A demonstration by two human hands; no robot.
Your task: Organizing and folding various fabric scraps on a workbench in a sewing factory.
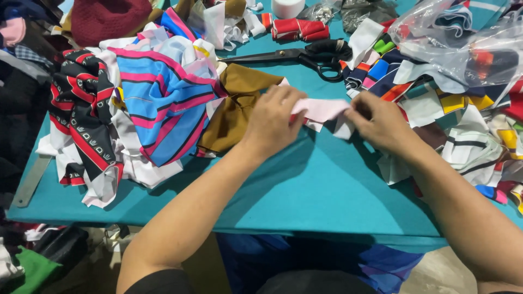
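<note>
Both hands, left point(272, 121) and right point(381, 122), pinch a pink strip point(321, 109) stretched between them; smoothing seems underway, needing even tension next.

This place looks like a small sewing or tailoring workshop. The teal bench point(305, 190) is covered with many cut pieces of cloth: a striped blue and pink fabric point(163, 103), a brown piece point(234, 109), and mixed coloured scraps point(436, 103). Large black scissors point(305, 57) lie among them, and more scraps lie on the floor point(32, 261).
</note>
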